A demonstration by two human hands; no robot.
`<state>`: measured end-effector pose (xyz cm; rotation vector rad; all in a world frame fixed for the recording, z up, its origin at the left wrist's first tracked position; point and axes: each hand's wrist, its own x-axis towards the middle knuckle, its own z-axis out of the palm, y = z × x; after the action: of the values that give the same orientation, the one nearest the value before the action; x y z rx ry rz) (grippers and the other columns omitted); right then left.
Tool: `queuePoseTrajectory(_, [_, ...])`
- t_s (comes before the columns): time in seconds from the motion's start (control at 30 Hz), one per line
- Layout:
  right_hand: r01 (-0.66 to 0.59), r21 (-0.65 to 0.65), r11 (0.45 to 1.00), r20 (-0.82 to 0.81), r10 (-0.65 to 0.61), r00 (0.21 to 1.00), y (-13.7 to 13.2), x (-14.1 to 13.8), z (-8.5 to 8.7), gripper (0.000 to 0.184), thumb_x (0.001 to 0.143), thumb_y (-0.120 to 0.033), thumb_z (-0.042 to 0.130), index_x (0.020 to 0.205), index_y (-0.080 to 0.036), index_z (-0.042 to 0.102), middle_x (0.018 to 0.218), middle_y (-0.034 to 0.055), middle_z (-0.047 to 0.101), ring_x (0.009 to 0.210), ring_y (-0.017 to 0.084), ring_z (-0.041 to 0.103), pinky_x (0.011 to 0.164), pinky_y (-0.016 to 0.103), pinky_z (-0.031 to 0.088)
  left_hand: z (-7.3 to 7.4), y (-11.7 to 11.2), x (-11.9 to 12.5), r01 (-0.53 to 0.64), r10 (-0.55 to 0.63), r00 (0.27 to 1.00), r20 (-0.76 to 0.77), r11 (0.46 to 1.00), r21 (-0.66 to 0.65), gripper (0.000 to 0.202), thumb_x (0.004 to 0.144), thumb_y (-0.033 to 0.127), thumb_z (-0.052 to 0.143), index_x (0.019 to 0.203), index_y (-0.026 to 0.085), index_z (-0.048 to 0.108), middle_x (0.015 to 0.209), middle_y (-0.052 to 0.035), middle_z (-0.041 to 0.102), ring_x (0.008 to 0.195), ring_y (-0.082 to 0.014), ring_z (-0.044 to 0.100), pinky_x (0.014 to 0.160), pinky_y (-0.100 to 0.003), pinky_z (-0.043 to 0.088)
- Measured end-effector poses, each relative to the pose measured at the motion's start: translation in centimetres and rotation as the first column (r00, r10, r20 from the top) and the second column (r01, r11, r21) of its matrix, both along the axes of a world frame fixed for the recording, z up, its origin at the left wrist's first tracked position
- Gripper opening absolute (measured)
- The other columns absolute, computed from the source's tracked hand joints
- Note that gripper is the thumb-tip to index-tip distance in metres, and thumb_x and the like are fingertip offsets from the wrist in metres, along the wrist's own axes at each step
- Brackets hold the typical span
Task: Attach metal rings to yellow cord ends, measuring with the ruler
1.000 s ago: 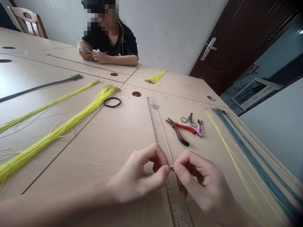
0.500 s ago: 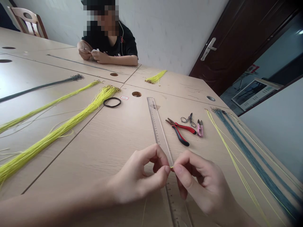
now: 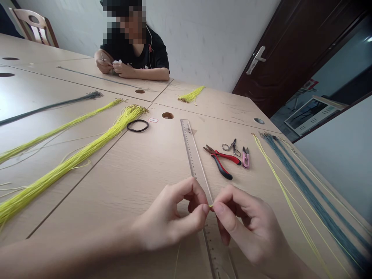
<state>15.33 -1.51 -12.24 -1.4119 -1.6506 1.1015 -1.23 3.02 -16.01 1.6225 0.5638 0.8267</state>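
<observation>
Yellow cord (image 3: 210, 206), just a tiny stretch of it, shows between two sets of fingertips above the clear plastic ruler (image 3: 193, 155), and everything centres on that spot! The left hand (image 3: 177, 213) pinches one side, thumb against curled index finger; the right hand (image 3: 247, 228) has the other side in a matching pinch. Close fingertip work on the cord looks to be the step in hand, though whether that bit is a knot, a loop or an end is too small to call. A fine strand trails below the left hand; whether it belongs to the same cord cannot be told.

What does the next move call for? Patience, by the look of it: both pinches firm, the pull even, since so little cord is exposed that a slip could lose the grip. No tool is in play: the red-and-black pliers (image 3: 215, 154) lie just right of the ruler, with the pink thread snips (image 3: 245, 159) beyond them. Out on the left runs a thick bundle of yellow cords (image 3: 87, 151).

And against the frame a second ago? Barely a flicker! Both pinches hold their places; the scrap of cord sits a touch lower and shows slightly more clearly. Ruler, pliers and snips haven't budged.
</observation>
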Motion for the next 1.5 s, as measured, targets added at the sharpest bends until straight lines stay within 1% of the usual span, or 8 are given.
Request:
queuePoseTrajectory(0.1, [-0.001,-0.005,1.0,0.014,0.001,1.0,-0.05,0.04,-0.02,0.026,0.089,-0.034,0.043,0.068,-0.019,0.049,0.051,-0.0041,0.046,0.046,0.008,0.044,0.046,0.022,0.03,0.04,0.06,0.07,-0.004,0.004,1.0,0.002,1.0,0.007,0.012,0.088,0.021,0.048,0.077,0.016,0.046,0.071,0.0016,0.048,0.065,-0.0086,0.043,0.058,-0.019,0.037])
queuePoseTrajectory(0.37, [-0.032,0.037,0.999,0.016,0.032,0.999,0.05,0.27,-0.23,0.025,0.089,-0.032,0.044,0.068,-0.019,0.05,0.051,-0.0043,0.047,0.046,0.008,0.045,0.045,0.02,0.033,0.05,-0.01,-0.01,0.0,0.0,1.0,-0.001,1.0,0.005,0.013,0.088,0.021,0.048,0.076,0.016,0.046,0.07,0.0021,0.048,0.064,-0.0082,0.042,0.057,-0.019,0.036])
queuePoseTrajectory(0.63, [-0.031,0.011,0.999,-0.078,0.032,0.996,0.02,0.19,-0.17,0.03,0.091,-0.034,0.041,0.068,-0.018,0.049,0.051,-0.0047,0.047,0.044,0.006,0.048,0.045,0.017,0.037,0.12,-0.02,-0.13,0.028,-0.028,1.0,0.002,1.0,-0.005,0.014,0.089,0.023,0.047,0.077,0.016,0.046,0.07,0.0017,0.047,0.064,-0.0088,0.042,0.056,-0.02,0.035])
queuePoseTrajectory(0.8, [0.026,-0.022,0.999,-0.112,-0.029,0.993,-0.11,0.03,-0.03,0.031,0.091,-0.037,0.04,0.07,-0.017,0.051,0.053,-0.0042,0.047,0.045,0.007,0.048,0.045,0.019,0.038,0.06,-0.01,-0.09,0.025,-0.025,1.0,0.011,1.0,-0.003,0.014,0.09,0.024,0.047,0.078,0.016,0.046,0.069,0.0019,0.047,0.063,-0.0084,0.042,0.054,-0.02,0.034])
queuePoseTrajectory(1.07, [0.042,-0.028,0.999,-0.091,-0.044,0.995,-0.31,-0.22,0.32,0.024,0.09,-0.03,0.042,0.073,-0.019,0.054,0.053,-0.0049,0.046,0.046,0.007,0.046,0.047,0.019,0.038,0.13,-0.06,0.02,0.021,-0.02,0.998,0.058,1.0,-0.013,0.014,0.091,0.022,0.044,0.079,0.016,0.045,0.068,0.0031,0.047,0.058,-0.0053,0.043,0.053,-0.018,0.036])
queuePoseTrajectory(1.27, [0.036,-0.019,0.999,-0.066,-0.037,0.997,-0.3,-0.32,0.36,0.02,0.089,-0.029,0.044,0.073,-0.02,0.055,0.052,-0.0054,0.046,0.047,0.007,0.046,0.045,0.02,0.033,0.17,-0.05,0.02,0.013,-0.013,0.998,0.064,1.0,-0.01,0.014,0.091,0.021,0.044,0.078,0.015,0.045,0.068,0.0031,0.048,0.058,-0.0047,0.044,0.055,-0.017,0.037])
queuePoseTrajectory(1.4, [0.045,-0.004,0.999,-0.101,-0.045,0.994,-0.22,-0.45,0.43,0.012,0.087,-0.024,0.048,0.077,-0.021,0.054,0.052,-0.0075,0.046,0.048,0.005,0.047,0.049,0.017,0.037,0.23,0.01,0.07,0.016,-0.015,0.998,0.062,1.0,-0.014,0.014,0.09,0.021,0.045,0.077,0.015,0.045,0.067,0.0033,0.048,0.057,-0.0043,0.043,0.055,-0.017,0.037])
queuePoseTrajectory(1.5, [0.07,-0.034,0.997,-0.122,-0.073,0.99,-0.24,-0.59,0.48,0.008,0.087,-0.024,0.049,0.081,-0.021,0.053,0.052,-0.0078,0.048,0.047,0.005,0.047,0.046,0.014,0.038,0.31,0.04,0.11,0.022,-0.022,0.998,0.067,1.0,-0.012,0.014,0.09,0.021,0.045,0.077,0.015,0.045,0.067,0.0034,0.047,0.057,-0.0043,0.042,0.055,-0.017,0.036])
